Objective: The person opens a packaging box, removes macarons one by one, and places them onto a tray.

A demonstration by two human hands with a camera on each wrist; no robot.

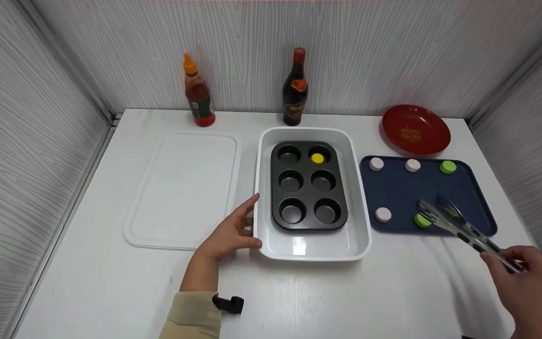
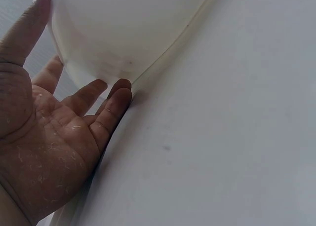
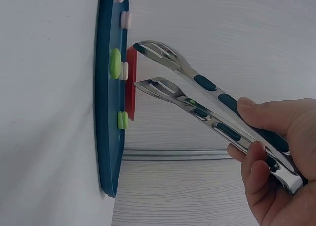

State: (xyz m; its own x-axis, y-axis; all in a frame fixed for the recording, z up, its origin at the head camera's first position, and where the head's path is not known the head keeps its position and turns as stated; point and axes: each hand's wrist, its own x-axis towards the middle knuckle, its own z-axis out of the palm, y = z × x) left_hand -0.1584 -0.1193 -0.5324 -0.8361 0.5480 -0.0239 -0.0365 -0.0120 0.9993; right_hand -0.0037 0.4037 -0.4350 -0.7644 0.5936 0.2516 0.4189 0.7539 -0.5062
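Note:
My left hand [image 1: 227,238] rests against the left wall of a white rectangular tub [image 1: 308,247], thumb and fingers spread along its rim; in the left wrist view its fingertips touch the tub's outer side. Inside the tub lies a dark muffin tin [image 1: 307,188] with a yellow disc [image 1: 317,158] in its far right cup. With my right hand [image 1: 532,282] I grip metal tongs [image 3: 212,118], their tips spread apart over a navy tray [image 1: 400,193]. Nothing sits between the tips. On that tray are pink discs [image 1: 383,214] and green ones [image 1: 448,166]; the tongs overlap the near green disc [image 1: 422,220].
A white cutting board [image 1: 184,188] lies left of the tub. Along the back wall stand a sauce bottle [image 1: 199,101] with an orange cap and a dark bottle [image 1: 295,92]. A red plate [image 1: 416,129] sits behind the navy tray. Wood-patterned panels enclose the table.

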